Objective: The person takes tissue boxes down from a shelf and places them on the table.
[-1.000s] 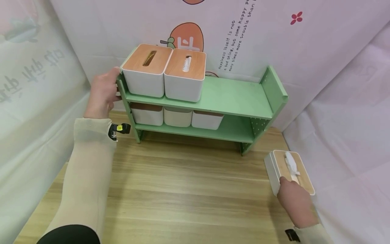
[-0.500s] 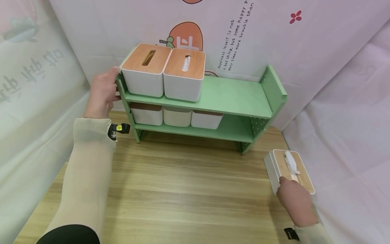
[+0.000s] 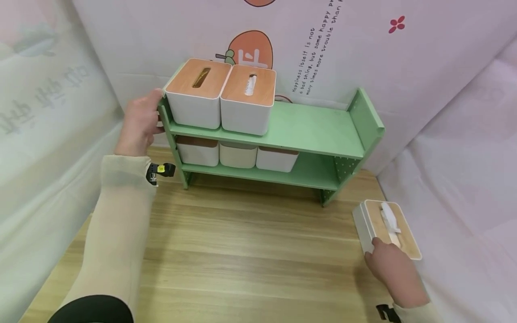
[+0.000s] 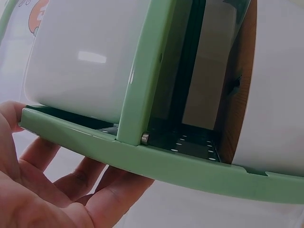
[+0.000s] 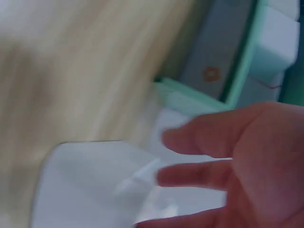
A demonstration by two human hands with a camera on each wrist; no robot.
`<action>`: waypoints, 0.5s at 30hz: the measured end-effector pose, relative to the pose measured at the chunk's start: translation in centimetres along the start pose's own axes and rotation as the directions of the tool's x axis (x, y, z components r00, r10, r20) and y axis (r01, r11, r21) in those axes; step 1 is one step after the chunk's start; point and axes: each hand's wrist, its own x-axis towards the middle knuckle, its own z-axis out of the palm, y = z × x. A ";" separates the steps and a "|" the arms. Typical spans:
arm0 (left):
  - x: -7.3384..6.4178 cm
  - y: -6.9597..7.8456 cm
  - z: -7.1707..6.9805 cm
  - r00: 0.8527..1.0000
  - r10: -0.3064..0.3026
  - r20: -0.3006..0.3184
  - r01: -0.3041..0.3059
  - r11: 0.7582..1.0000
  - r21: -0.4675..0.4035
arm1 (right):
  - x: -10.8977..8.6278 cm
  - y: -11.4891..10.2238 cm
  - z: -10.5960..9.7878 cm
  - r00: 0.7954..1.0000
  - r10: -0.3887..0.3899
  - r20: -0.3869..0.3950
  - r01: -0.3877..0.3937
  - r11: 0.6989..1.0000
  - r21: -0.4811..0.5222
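Observation:
In the head view, my left hand [image 3: 139,121] holds the left side panel [image 4: 156,164] of a green two-tier shelf [image 3: 311,128]. Its fingers [image 4: 116,194] press the panel's outer face in the left wrist view, with another digit at the panel's end. My right hand [image 3: 393,269] is over the near end of a white tissue box [image 3: 365,229] with a wooden lid and a tissue sticking out. In the right wrist view, the fingers [image 5: 197,173] are extended and spread beside the box, curled round nothing.
Two wood-lidded white tissue boxes [image 3: 195,110] [image 3: 244,119] stand side by side on the upper tier, at the left. Below them sit a white box [image 3: 198,154], a cream bin [image 3: 237,157] and another white box [image 3: 276,160]. Fabric walls [image 3: 456,179] surround the wooden surface [image 3: 242,251].
The head view has shifted slightly. My right hand has loosened at the tissue box, and another fingertip now shows at its left side. The left hand keeps its place on the shelf.

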 end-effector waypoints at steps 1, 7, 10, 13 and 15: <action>0.0 0.0 0.1 1.000 -0.001 0.000 0.001 1.000 0.010 | -0.1 -0.2 -0.3 1.000 -0.001 0.014 0.001 1.000 -0.005; 0.1 0.1 0.3 1.000 0.000 0.003 0.000 1.000 0.019 | -0.1 -2.7 -2.2 1.000 -0.010 0.018 0.010 1.000 -0.016; 0.0 0.1 0.1 1.000 -0.007 0.007 0.007 1.000 0.025 | 0.5 -4.9 -2.8 0.997 -0.046 -0.057 0.046 0.999 0.009; 0.0 0.1 0.0 1.000 -0.009 0.018 0.008 1.000 0.025 | 1.0 -7.3 -3.2 0.983 -0.084 -0.164 0.091 0.995 0.037; 0.0 0.1 0.1 1.000 0.000 0.025 -0.001 0.999 0.036 | 1.4 -8.9 -3.7 0.969 -0.092 -0.227 0.110 0.992 0.066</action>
